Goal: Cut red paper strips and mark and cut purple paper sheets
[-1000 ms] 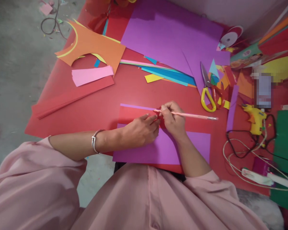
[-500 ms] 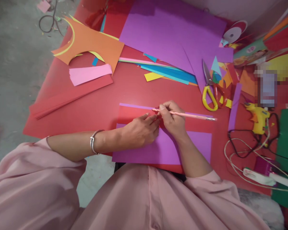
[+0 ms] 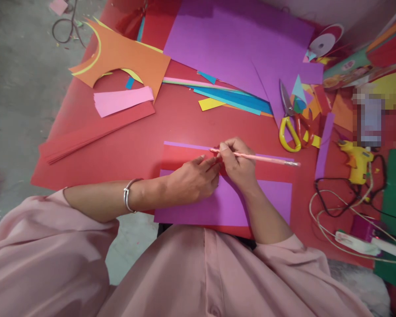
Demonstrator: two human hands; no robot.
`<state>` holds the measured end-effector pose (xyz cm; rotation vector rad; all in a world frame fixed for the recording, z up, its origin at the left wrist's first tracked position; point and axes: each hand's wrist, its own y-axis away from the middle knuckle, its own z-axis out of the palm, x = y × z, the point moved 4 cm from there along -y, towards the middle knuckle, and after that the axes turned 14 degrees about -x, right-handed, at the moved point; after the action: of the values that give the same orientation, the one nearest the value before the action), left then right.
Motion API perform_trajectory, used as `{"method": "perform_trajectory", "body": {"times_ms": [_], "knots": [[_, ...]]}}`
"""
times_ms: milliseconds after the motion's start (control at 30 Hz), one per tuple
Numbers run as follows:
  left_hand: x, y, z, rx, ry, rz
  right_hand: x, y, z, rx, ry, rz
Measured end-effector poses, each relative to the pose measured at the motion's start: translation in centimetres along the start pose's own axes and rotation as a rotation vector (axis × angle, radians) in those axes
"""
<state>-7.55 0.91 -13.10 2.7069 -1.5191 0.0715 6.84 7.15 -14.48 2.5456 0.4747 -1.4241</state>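
Note:
A pink pencil (image 3: 267, 158) lies nearly level in my right hand (image 3: 239, 165), pinched between thumb and fingers, its tip at the thin purple strip along the far edge of a red paper (image 3: 176, 157). My left hand (image 3: 194, 180) rests palm down with fingers spread, its fingertips on the red paper just left of the right hand. Beneath both hands, the purple paper (image 3: 185, 212) lies flat near the table's front edge. Part of each sheet is hidden by the hands and the right forearm.
Scissors (image 3: 288, 119), a yellow glue gun (image 3: 358, 160), cables and a white power strip (image 3: 356, 243) lie to the right. Purple sheets (image 3: 231, 39) and coloured strips are at the back. Orange paper (image 3: 128, 53), pink strips (image 3: 123, 100) and red strips (image 3: 95, 134) lie left.
The view has shifted very slightly. Both hands and the pencil keep nearly the same place on the paper.

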Motion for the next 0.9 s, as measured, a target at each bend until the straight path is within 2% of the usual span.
{"method": "perform_trajectory", "body": {"times_ms": [500,733,900], "knots": [[0.0,-0.1,-0.1,-0.030,0.031,0.002,0.2,0.0,0.0,0.000,0.019,0.006],[0.1,-0.1,0.1,0.025,0.024,-0.011,-0.8,0.2,0.3,0.041,-0.038,0.005],[0.2,-0.3,0.2,0.029,0.002,-0.024,-1.1,-0.7,1.5,-0.066,-0.099,0.003]]}}
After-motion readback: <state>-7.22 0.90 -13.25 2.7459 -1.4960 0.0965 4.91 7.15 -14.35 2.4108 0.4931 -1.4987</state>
